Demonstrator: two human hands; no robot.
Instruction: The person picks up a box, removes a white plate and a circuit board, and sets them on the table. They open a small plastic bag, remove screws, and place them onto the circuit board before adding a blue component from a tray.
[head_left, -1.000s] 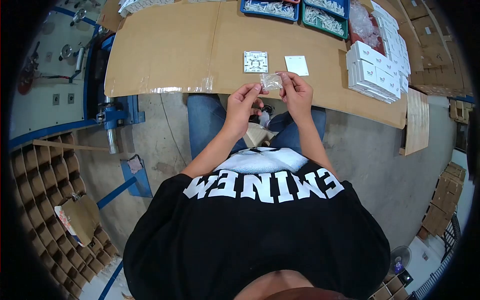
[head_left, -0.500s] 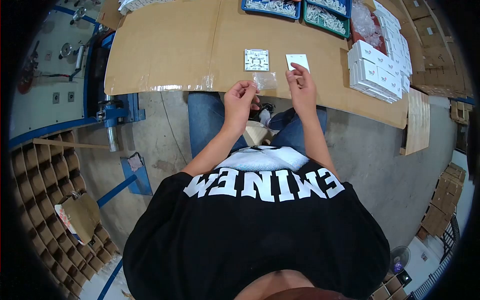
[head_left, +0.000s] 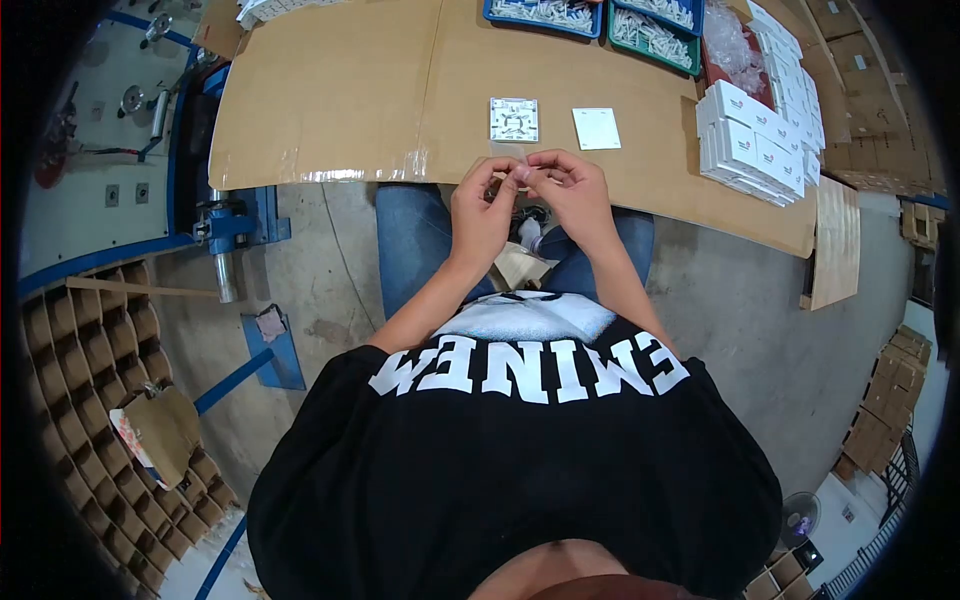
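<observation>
Just over the table's near edge, my left hand [head_left: 482, 208] and my right hand [head_left: 578, 196] meet with fingertips touching. Both pinch a small clear plastic bag [head_left: 507, 150], mostly hidden behind the fingers, with a bit showing beyond them. Past the hands lies a square white plate with moulded fittings on its face [head_left: 514, 120]. To its right, a plain square white plate [head_left: 597, 129] rests flat on the cardboard and is untouched.
Cardboard covers the table [head_left: 340, 90]. At the back stand a blue tray [head_left: 545, 28] and a green tray [head_left: 650, 62] of small white parts. Stacked white boxes [head_left: 752, 140] and clear plastic bags [head_left: 733, 50] are at the right. A blue metal stand [head_left: 235, 228] is at left.
My right hand has left the plain white plate and moved left to meet my left hand at the bag. The plate stays on the table. My left hand has barely moved.
</observation>
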